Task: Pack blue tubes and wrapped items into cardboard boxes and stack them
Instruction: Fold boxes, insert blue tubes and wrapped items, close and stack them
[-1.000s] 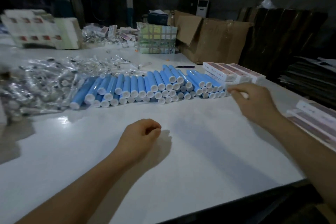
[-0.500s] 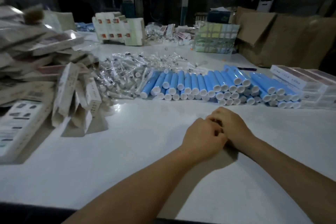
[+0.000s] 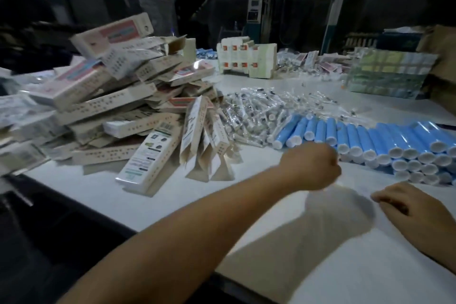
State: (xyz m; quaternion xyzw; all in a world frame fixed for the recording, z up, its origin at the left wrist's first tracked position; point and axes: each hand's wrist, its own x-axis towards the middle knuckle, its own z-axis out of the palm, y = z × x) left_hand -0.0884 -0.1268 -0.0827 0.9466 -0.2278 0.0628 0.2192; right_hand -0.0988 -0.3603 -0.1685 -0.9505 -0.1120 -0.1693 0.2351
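Observation:
Several blue tubes (image 3: 370,136) with white caps lie stacked in a row at the right of the white table (image 3: 246,205). Behind them spreads a heap of clear-wrapped items (image 3: 254,111). A loose pile of flat cardboard boxes (image 3: 118,106) fills the left side. My left hand (image 3: 312,168) hovers in a fist just in front of the tubes' left end, blurred, holding nothing that I can see. My right hand (image 3: 409,207) rests on the table at the right with loosely curled fingers, empty.
A white printed carton stack (image 3: 246,59) and a greenish wrapped pack (image 3: 387,74) stand at the back. A brown cardboard box (image 3: 441,57) sits at the far right edge. The table's front edge runs diagonally at the lower left.
The view has swung left, bringing the box pile into view. My hands, clasped together before, have parted; the left one has risen towards the tubes' left end.

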